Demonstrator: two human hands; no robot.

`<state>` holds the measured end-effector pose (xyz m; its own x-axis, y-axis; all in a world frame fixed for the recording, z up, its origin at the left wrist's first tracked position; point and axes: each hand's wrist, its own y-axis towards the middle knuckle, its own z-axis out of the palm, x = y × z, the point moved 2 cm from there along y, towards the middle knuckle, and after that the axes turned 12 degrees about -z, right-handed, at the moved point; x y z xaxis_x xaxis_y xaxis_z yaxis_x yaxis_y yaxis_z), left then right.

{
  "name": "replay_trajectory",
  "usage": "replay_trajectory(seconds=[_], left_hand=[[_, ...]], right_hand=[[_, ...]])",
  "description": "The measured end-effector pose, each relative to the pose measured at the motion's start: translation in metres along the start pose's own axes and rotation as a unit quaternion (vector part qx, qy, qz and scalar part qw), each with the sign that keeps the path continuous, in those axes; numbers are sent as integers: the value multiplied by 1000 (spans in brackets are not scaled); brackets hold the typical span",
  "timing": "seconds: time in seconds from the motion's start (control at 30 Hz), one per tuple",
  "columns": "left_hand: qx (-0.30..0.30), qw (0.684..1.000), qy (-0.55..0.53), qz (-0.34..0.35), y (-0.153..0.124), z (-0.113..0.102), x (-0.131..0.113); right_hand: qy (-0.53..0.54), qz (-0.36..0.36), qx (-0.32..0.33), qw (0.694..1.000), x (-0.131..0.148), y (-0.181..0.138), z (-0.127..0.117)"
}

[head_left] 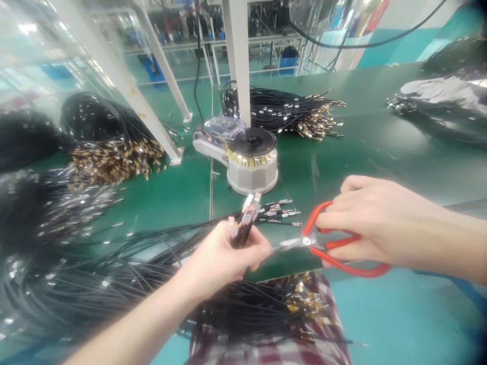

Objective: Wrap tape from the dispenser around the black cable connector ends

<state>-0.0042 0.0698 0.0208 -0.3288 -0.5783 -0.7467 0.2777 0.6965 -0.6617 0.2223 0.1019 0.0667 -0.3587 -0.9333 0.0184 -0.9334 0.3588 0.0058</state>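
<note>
My left hand (pixel 232 253) is closed around a small bunch of black cables (pixel 242 234), their silvery connector ends pointing up out of the fist. In my right hand (pixel 365 218) is a pair of scissors (pixel 307 241) with red handles, fingers through the loops. The scissors' blades point left and their tips reach the fingers of my left hand; whether they touch is unclear. More black cables (pixel 182 235) with metal ends lie on the green table just behind my left hand. Below it, another cable bundle (pixel 262 304) rests over a checked cloth on my lap.
A round white tape dispenser (pixel 252 170) with a black top stands beyond my hands. Coiled cable bundles lie behind it (pixel 281 109) and at the left (pixel 110 137). White metal posts (pixel 239 61) rise from the table (pixel 365 152). A whitish cloth (pixel 445 91) lies far right over more cables.
</note>
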Motion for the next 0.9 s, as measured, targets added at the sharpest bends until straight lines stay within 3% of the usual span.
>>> replay_trajectory(seconds=[0.13, 0.33, 0.6, 0.7, 0.8, 0.83, 0.9], left_hand=[[2, 1000, 27, -2, -1, 2, -2], [7, 999, 33, 18, 0, 3, 0], [26, 999, 40, 15, -5, 3, 2], [27, 1000, 7, 14, -6, 1, 5], [32, 996, -87, 8, -6, -2, 12], [31, 992, -125, 8, -6, -3, 15], [14, 981, -194, 22, -7, -5, 19]], right_hand=[[-19, -48, 25, 998, 1, 4, -7], [5, -46, 85, 995, -2, 8, -7], [105, -3, 109, 988, -6, 12, -1], [215, 50, 100, 970, -11, 9, 9], [336, 166, 75, 924, -26, -6, 31], [306, 229, 53, 923, -33, -16, 39], [105, 349, 17, 931, -49, -39, 56]])
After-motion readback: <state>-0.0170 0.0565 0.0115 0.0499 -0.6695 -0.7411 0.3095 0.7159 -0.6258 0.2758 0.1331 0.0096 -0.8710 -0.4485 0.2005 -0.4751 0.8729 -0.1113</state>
